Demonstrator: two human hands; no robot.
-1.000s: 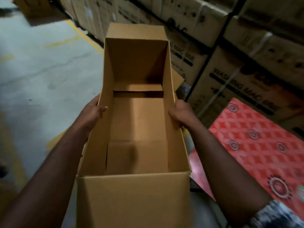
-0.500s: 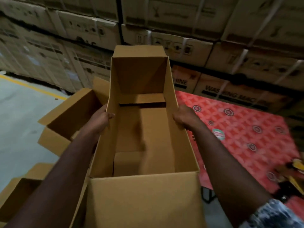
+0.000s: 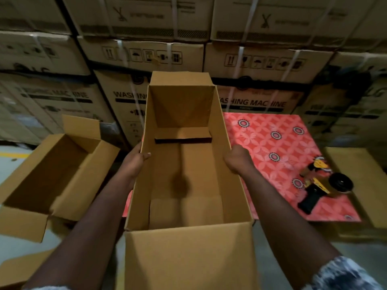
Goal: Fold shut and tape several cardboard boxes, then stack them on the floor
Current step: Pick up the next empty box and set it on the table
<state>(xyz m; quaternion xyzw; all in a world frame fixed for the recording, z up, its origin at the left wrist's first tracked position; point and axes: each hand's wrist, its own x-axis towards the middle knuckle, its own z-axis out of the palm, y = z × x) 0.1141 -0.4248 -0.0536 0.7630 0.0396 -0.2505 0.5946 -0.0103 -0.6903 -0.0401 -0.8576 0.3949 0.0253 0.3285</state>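
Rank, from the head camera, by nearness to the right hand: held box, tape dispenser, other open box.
1. Held box, gripped by the right hand.
2. Tape dispenser, right, on the red mat.
3. Other open box, far left.

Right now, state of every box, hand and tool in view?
held box: top open, flaps up, empty.
left hand: grips the held box's left wall.
right hand: grips its right wall.
second box: open, empty, to the left.
tape dispenser: lying on the red mat, untouched.
stacked cartons: shut, strapped.
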